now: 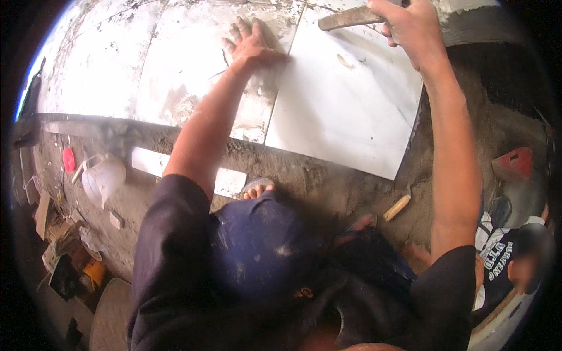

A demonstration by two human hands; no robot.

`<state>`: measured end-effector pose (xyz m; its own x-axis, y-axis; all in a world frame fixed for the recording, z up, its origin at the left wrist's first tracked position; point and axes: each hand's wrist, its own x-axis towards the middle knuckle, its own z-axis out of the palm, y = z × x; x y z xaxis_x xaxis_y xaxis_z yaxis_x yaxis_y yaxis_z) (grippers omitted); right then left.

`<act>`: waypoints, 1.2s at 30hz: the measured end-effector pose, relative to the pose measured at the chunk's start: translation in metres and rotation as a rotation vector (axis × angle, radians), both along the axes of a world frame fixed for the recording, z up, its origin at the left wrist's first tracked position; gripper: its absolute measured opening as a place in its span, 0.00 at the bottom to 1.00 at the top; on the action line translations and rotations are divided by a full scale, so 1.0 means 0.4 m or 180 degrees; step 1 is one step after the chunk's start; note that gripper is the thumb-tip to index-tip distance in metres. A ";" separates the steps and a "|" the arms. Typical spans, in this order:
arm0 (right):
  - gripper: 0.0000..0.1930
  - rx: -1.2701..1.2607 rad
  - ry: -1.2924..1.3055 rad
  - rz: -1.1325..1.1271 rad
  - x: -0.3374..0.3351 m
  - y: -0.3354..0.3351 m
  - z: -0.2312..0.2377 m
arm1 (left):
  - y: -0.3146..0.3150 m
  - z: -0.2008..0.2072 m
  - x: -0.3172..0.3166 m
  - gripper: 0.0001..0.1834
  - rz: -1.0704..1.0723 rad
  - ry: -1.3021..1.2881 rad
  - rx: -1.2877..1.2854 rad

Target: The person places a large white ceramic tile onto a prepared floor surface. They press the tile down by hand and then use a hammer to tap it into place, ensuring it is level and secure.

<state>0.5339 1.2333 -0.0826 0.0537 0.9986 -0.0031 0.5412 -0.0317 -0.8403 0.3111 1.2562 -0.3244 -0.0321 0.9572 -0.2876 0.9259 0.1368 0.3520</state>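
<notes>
My left hand (249, 45) lies with its fingers spread on the dusty, stained tiled surface (193, 64), close to a joint. Beside it is a large white tile (345, 111) with faint grey veins, its near edge at the rim of the raised surface. Above that tile's far part, my right hand (413, 29) is closed around a worn, wooden-handled tool (348, 19). The handle end points left over the tile. The tool's other end, dark and partly cut off at the top of the picture, cannot be made out.
Below lies rough ground with a trowel (398, 207), white tile pieces (230, 182), a white bucket (104, 180) and a red object (69, 159). Debris (64, 240) piles up at left. At right are a red-edged container (514, 164) and another person (497, 257) in a dark printed shirt.
</notes>
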 end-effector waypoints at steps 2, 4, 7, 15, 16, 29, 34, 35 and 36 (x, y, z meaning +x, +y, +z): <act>0.18 -0.0078 -0.0302 -0.0275 0.010 0.053 -0.056 | 0.009 0.026 0.011 0.77 -0.0016 0.0017 -0.0020; 0.19 -0.0130 -0.0456 -0.0298 -0.008 0.062 -0.054 | -0.003 0.035 0.010 0.77 -0.0040 0.0015 -0.0114; 0.20 0.0134 -0.0431 -0.0012 -0.024 0.073 -0.036 | -0.003 0.028 -0.002 0.75 -0.0035 0.0018 -0.0139; 0.18 0.0902 -0.0707 0.0220 0.040 0.153 -0.113 | 0.032 0.023 0.044 0.70 0.0223 -0.0036 -0.0222; 0.17 0.0557 -0.0564 0.0114 0.015 0.138 -0.082 | 0.033 0.036 0.042 0.71 0.0261 -0.0050 -0.0231; 0.18 -0.0084 -0.0189 0.0160 -0.031 0.046 -0.025 | 0.030 0.014 0.036 0.73 0.0269 -0.0208 -0.0074; 0.23 -0.0106 -0.0095 -0.0054 -0.056 -0.014 -0.016 | 0.030 -0.006 0.003 0.78 0.0245 0.0218 -0.0055; 0.24 -0.0337 0.0148 0.0121 -0.057 -0.039 0.004 | 0.042 -0.006 -0.003 0.80 0.0301 0.0081 -0.0031; 0.25 -0.0616 0.0245 0.0134 -0.028 -0.080 0.051 | 0.035 0.051 0.054 0.75 0.0248 -0.0059 -0.0311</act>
